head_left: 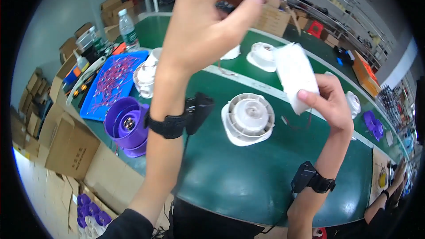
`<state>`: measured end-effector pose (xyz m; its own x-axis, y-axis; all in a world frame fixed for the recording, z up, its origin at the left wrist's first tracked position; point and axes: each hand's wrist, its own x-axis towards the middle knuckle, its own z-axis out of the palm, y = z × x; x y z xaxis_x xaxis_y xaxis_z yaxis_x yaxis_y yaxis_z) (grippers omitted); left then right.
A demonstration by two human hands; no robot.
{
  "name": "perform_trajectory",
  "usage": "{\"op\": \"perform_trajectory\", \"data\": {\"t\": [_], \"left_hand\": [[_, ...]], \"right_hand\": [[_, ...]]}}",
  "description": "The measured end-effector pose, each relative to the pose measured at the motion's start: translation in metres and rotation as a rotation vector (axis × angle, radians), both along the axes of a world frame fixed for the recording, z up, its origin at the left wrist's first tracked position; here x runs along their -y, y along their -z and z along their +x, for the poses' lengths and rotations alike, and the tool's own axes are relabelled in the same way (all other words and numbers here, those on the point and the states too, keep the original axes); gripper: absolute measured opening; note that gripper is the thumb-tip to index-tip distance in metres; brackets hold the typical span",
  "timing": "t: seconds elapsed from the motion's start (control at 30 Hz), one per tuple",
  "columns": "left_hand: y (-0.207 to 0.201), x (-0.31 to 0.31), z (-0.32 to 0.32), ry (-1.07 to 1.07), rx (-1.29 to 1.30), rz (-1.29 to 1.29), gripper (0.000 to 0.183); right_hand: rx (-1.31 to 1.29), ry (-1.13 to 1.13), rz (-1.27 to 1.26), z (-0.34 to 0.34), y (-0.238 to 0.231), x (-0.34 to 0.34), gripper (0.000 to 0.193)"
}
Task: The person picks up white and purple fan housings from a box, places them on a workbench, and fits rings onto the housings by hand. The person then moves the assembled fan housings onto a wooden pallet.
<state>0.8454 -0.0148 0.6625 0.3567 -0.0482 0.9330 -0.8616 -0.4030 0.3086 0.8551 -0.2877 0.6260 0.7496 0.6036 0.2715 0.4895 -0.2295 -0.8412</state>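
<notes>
My left hand [206, 22] is raised high over the table, its thumb and fingertips curled together in a pinch. Motion blurs the fingertips, and whatever they hold, if anything, I cannot make out. On the right, my right hand [330, 102] grips a white plastic housing [295, 73], thumb on its near face; a thin wire hangs below. Between my arms a round white ribbed housing [249, 117] sits on a square base on the green table [248, 177]. Beside my left forearm stands a purple housing [121, 128] with a round metal part inside.
A blue tray [90, 106] of reddish wires lies at the left, with a water bottle [128, 31] behind it. More white housings [262, 56] stand along the far side. A purple part [373, 125] lies at the right, near another person's hand [399, 172].
</notes>
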Motion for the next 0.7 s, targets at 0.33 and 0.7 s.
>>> {"op": "perform_trajectory", "data": {"t": [0.33,0.7], "left_hand": [[0.009,0.072,0.003,0.138,-0.090,0.050,0.066],[0.013,0.078,-0.002,0.443,-0.453,0.107,0.075]], "right_hand": [[-0.005,-0.254,0.401,-0.017,-0.007,0.023,0.044],[0.200,0.105,0.076,-0.039,-0.031,0.004,0.037]]}}
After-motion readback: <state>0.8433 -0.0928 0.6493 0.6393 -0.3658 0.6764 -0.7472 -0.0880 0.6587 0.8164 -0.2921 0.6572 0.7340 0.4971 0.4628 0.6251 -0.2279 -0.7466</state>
